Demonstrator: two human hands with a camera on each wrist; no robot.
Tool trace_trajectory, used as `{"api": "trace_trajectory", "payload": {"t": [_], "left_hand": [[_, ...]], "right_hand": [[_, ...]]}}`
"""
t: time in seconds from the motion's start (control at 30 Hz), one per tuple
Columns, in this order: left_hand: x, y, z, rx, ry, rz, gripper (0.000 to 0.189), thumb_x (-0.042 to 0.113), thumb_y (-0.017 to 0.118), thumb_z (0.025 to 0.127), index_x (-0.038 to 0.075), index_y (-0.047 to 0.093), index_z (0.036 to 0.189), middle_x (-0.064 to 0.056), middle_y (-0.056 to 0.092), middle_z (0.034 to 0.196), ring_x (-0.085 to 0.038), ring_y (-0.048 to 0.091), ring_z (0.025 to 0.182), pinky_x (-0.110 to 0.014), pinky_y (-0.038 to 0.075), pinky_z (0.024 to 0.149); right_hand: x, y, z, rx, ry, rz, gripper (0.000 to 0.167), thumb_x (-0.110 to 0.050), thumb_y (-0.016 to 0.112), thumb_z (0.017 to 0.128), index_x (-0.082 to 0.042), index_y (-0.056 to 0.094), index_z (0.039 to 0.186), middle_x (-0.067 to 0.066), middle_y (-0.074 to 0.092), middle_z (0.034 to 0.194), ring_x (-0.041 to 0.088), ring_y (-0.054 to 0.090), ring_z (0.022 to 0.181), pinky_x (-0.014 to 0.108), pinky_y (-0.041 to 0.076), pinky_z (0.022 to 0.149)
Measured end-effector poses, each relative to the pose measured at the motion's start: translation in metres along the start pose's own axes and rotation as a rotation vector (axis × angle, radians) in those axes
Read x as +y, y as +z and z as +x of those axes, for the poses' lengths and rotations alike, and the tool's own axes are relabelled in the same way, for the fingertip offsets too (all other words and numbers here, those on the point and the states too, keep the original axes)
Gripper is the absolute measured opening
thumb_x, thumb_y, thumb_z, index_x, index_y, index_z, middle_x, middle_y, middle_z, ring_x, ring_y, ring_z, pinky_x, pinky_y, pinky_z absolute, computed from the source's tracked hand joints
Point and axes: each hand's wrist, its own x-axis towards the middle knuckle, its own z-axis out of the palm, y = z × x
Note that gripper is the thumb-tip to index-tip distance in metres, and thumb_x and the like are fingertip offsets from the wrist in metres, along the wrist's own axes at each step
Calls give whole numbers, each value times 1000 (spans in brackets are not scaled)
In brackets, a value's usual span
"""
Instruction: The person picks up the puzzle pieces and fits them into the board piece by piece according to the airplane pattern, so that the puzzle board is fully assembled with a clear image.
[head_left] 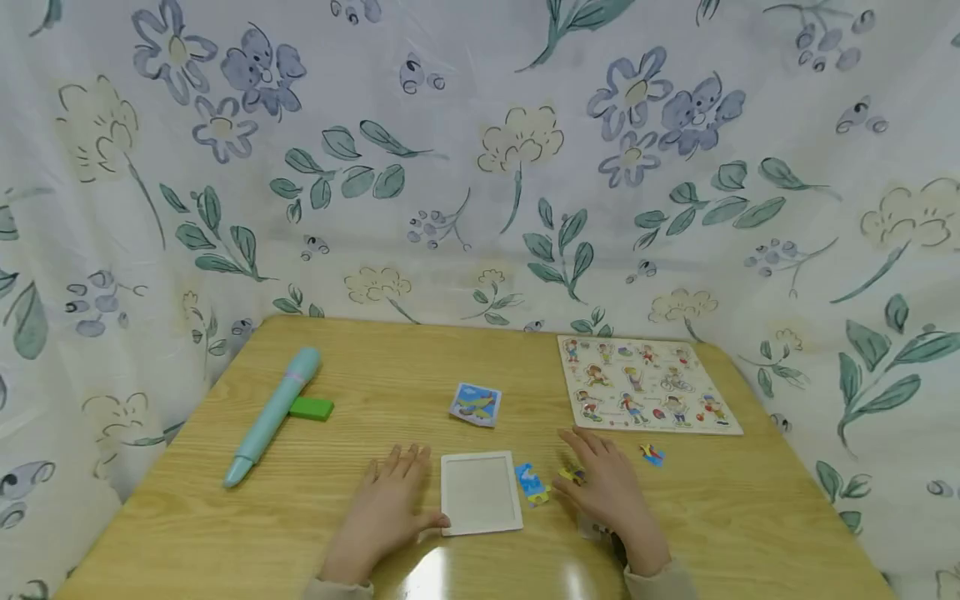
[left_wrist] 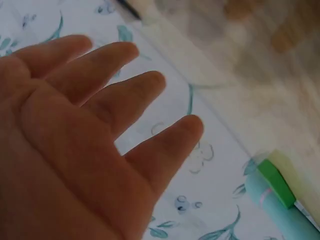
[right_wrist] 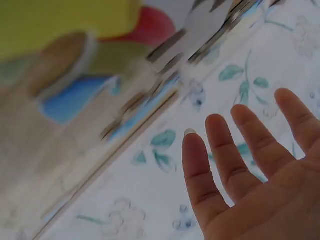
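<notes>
A small white square tray lies on the table in front of me. My left hand rests on the wood to its left with fingers spread, the thumb tip right at the tray's lower left edge. Beyond the tray's right side lies a blue and yellow jigsaw piece. Over a yellow jigsaw piece, partly hidden, my right hand spreads its fingers. The left wrist view shows the left fingers straight and apart; in the right wrist view the right fingers are extended too.
Ahead of the tray lies an airplane picture. A puzzle board with child figures occupies the back right, a red and blue piece in front. At left are a teal pen-shaped tube and a green block. A floral curtain hangs behind.
</notes>
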Motion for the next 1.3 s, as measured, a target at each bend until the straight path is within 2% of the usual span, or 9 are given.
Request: {"api": "trace_trajectory", "payload": {"t": [0.1,0.23,0.37,0.5,0.63,0.77,0.93,1.13,1.3], "left_hand": [[5,8,0,-26,16,-11,101,60,75,68,5,41,145,-21,40,151,-44,30,143,-69,22,114],[11,16,1,-50,64,-4,100,60,75,67,3,45,143,-20,42,150,-43,32,142,-68,25,113],[16,20,1,-83,120,17,99,62,73,69,2,46,142,-18,42,151,-43,35,141,-67,30,111],[19,21,0,-90,157,61,95,61,73,69,2,49,140,-18,42,151,-42,38,139,-66,34,109],[18,18,0,-90,170,49,91,55,75,70,0,50,139,-18,42,151,-42,38,139,-66,35,109],[12,15,1,-89,144,9,89,49,77,72,-3,48,139,-20,40,151,-43,36,140,-67,33,109],[6,13,-1,-109,83,-47,88,44,77,74,-3,45,141,-20,39,152,-45,34,141,-68,30,111],[6,14,-2,-125,74,-66,90,45,75,77,-2,39,145,-19,36,154,-45,32,142,-69,28,111],[7,14,-3,-126,94,-32,83,46,72,80,1,43,144,-16,39,153,-46,33,141,-69,30,110]], "right_hand": [[-5,2,12,-89,-18,84,61,-21,80,79,-11,56,135,14,59,133,38,56,119,57,49,96],[-12,1,22,-280,-13,232,54,-11,80,76,-7,61,127,13,65,122,32,61,109,50,53,91],[-17,0,26,-389,-12,271,47,-8,84,72,-5,65,115,12,63,111,27,60,96,47,55,83],[-21,-1,28,-404,7,267,36,-6,82,72,-6,65,104,8,57,99,20,54,85,37,52,72],[-22,0,31,-400,52,290,36,-4,83,71,-4,59,97,7,52,88,17,48,74,29,43,61],[-23,2,34,-392,96,344,37,-1,83,72,-4,53,92,6,52,81,17,48,70,27,40,57],[-24,5,37,-366,114,372,32,2,77,76,-6,52,94,6,51,75,17,46,65,26,37,55],[-17,10,40,-302,118,417,18,4,67,85,-4,57,97,4,54,72,14,49,61,22,41,52],[-20,8,43,-313,151,506,13,0,63,89,-1,60,102,4,63,72,14,58,59,22,46,51]]}}
